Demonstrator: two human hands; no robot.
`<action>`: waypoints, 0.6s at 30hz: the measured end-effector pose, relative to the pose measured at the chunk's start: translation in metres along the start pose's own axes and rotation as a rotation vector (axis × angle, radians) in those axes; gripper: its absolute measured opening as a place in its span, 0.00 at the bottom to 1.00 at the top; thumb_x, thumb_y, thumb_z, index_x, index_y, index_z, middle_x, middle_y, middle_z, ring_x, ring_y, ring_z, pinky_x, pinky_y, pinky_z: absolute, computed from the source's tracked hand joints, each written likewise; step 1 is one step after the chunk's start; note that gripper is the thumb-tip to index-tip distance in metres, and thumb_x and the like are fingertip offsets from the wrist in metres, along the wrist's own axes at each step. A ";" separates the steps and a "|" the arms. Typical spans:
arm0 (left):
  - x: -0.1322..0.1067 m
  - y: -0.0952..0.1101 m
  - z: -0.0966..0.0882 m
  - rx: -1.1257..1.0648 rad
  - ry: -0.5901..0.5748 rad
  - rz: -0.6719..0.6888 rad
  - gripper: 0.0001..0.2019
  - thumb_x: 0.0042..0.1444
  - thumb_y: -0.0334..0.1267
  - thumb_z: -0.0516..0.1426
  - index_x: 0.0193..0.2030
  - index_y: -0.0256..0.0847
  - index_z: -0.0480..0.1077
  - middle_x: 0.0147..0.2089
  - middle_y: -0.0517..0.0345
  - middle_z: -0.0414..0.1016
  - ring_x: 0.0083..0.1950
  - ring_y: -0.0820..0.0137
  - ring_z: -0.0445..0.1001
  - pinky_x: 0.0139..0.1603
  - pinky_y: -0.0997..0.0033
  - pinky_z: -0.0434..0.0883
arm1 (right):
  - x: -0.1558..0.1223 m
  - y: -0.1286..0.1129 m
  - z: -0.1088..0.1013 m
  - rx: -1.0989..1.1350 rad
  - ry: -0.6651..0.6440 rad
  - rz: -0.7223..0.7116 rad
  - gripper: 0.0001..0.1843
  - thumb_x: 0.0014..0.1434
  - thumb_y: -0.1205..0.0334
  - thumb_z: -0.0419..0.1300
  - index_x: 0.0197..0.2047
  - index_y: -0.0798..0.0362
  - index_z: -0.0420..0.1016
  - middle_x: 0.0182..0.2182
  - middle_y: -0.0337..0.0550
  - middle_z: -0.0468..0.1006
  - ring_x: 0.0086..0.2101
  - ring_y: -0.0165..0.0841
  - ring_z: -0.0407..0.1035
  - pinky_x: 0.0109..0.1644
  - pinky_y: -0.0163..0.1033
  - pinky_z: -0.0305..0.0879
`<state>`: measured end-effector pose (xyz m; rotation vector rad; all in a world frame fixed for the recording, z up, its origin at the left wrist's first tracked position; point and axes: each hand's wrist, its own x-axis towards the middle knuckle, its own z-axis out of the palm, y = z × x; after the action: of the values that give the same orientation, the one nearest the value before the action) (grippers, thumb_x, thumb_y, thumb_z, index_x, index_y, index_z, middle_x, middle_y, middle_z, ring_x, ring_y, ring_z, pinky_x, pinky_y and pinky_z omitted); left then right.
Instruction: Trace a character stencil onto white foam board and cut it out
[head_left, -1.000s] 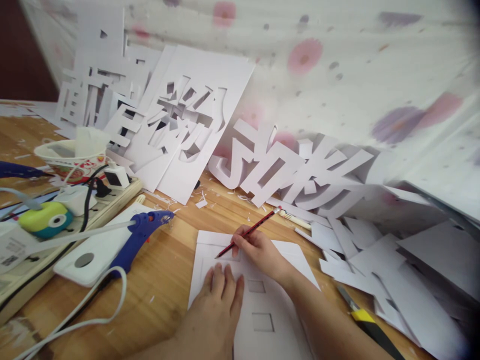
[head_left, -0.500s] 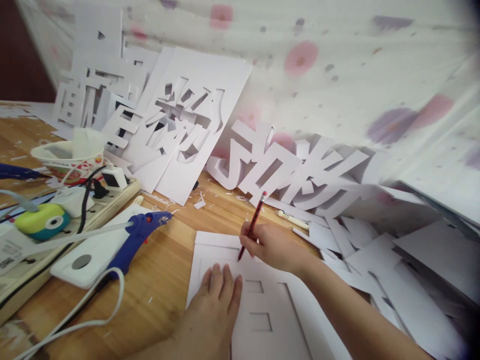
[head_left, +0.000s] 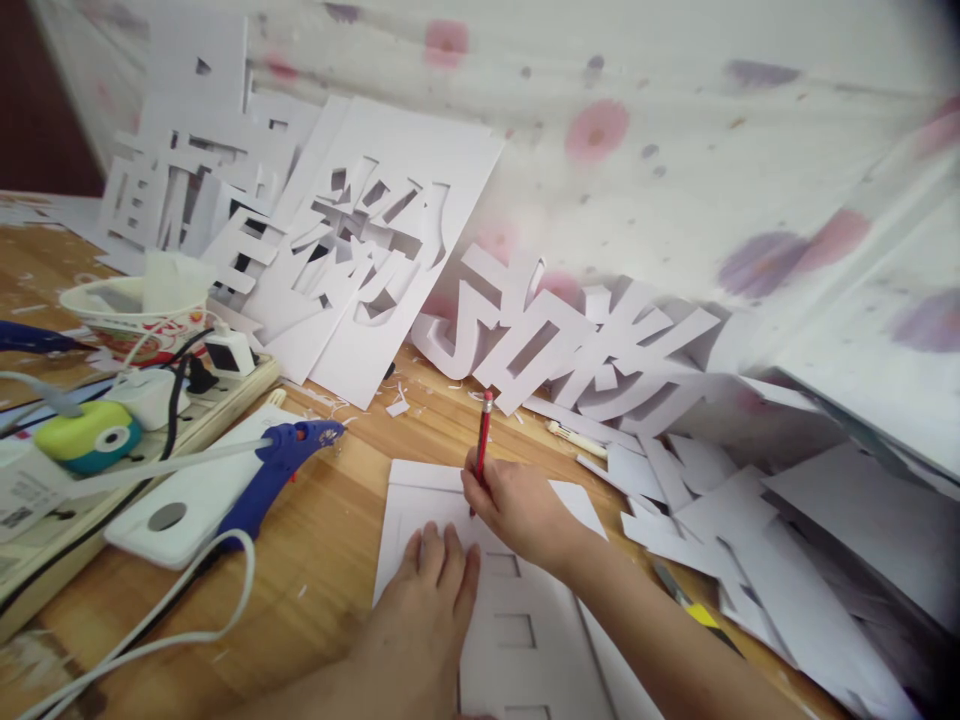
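Observation:
A red and black pencil (head_left: 484, 432) is pinched in my right hand (head_left: 521, 505), its tip down at the white board (head_left: 487, 620). That board has small rectangular cutouts and appears to lie over another white sheet (head_left: 577, 497). Flat on its left part rests my left hand (head_left: 427, 600), fingers stretched out and a little apart. To the left, a blue hot glue gun (head_left: 277, 470) lies across a white flat case (head_left: 176, 515). A yellow and black utility knife (head_left: 697, 610) shows beyond my right forearm.
Cut-out white characters (head_left: 555, 340) and stencil-like boards (head_left: 405, 230) lean at the back. White offcuts (head_left: 780, 560) pile up on the right. A power strip (head_left: 202, 430) with plugs and cables, and a paper bowl (head_left: 135, 315), stand left on the wooden table (head_left: 315, 590).
My right hand and the pencil have shifted slightly left, and the pencil stands more upright. The utility knife has come into view past my forearm. My left hand stays nearly in place.

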<state>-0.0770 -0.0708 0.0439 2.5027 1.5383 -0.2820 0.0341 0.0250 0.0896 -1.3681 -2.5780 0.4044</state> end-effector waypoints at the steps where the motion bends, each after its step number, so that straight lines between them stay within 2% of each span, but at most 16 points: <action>1: 0.000 0.000 -0.001 -0.012 0.005 0.000 0.52 0.46 0.66 0.49 0.64 0.24 0.39 0.65 0.24 0.38 0.65 0.37 0.40 0.60 0.42 0.47 | 0.000 0.000 0.000 0.011 0.010 0.001 0.09 0.60 0.63 0.48 0.29 0.52 0.62 0.21 0.40 0.70 0.21 0.30 0.61 0.26 0.35 0.47; 5: -0.003 0.001 -0.003 -0.042 0.007 -0.007 0.53 0.45 0.68 0.47 0.64 0.22 0.40 0.65 0.23 0.36 0.65 0.37 0.38 0.61 0.43 0.44 | -0.001 -0.003 0.002 0.099 0.069 0.008 0.10 0.58 0.60 0.52 0.25 0.52 0.61 0.19 0.39 0.68 0.21 0.31 0.60 0.27 0.36 0.45; 8: -0.005 0.002 -0.006 -0.042 -0.006 -0.012 0.53 0.46 0.69 0.44 0.64 0.21 0.39 0.65 0.23 0.36 0.65 0.37 0.38 0.61 0.43 0.43 | -0.002 -0.005 0.004 0.246 0.136 0.031 0.10 0.54 0.60 0.56 0.24 0.51 0.61 0.17 0.36 0.65 0.20 0.30 0.58 0.27 0.37 0.44; 10: -0.006 0.003 -0.008 -0.034 -0.006 -0.007 0.52 0.46 0.69 0.43 0.64 0.22 0.39 0.65 0.25 0.37 0.65 0.38 0.38 0.61 0.43 0.43 | -0.004 -0.004 0.007 0.389 0.204 0.076 0.11 0.55 0.57 0.54 0.24 0.50 0.60 0.16 0.35 0.65 0.20 0.29 0.58 0.27 0.36 0.47; 12: -0.007 0.004 -0.009 -0.030 -0.001 -0.003 0.52 0.46 0.69 0.43 0.64 0.23 0.39 0.66 0.27 0.39 0.65 0.38 0.38 0.61 0.43 0.44 | -0.003 -0.004 0.013 0.568 0.282 0.137 0.14 0.59 0.51 0.48 0.27 0.50 0.59 0.15 0.33 0.63 0.18 0.29 0.57 0.26 0.35 0.49; 15: -0.005 0.004 -0.005 -0.039 0.025 -0.006 0.53 0.45 0.69 0.44 0.64 0.24 0.40 0.66 0.28 0.40 0.65 0.39 0.39 0.60 0.43 0.44 | -0.001 -0.005 0.026 0.864 0.346 0.207 0.19 0.59 0.43 0.41 0.31 0.49 0.57 0.16 0.32 0.64 0.15 0.27 0.54 0.21 0.33 0.48; 18: -0.003 0.004 0.001 -0.038 0.078 -0.008 0.53 0.44 0.70 0.44 0.64 0.23 0.43 0.65 0.29 0.44 0.65 0.37 0.41 0.60 0.42 0.44 | 0.004 -0.008 0.040 1.111 0.336 0.244 0.22 0.54 0.38 0.45 0.32 0.51 0.60 0.18 0.34 0.67 0.14 0.24 0.52 0.17 0.32 0.45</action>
<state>-0.0754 -0.0756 0.0439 2.5073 1.5671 -0.1561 0.0142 0.0180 0.0543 -1.1246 -1.4428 1.2573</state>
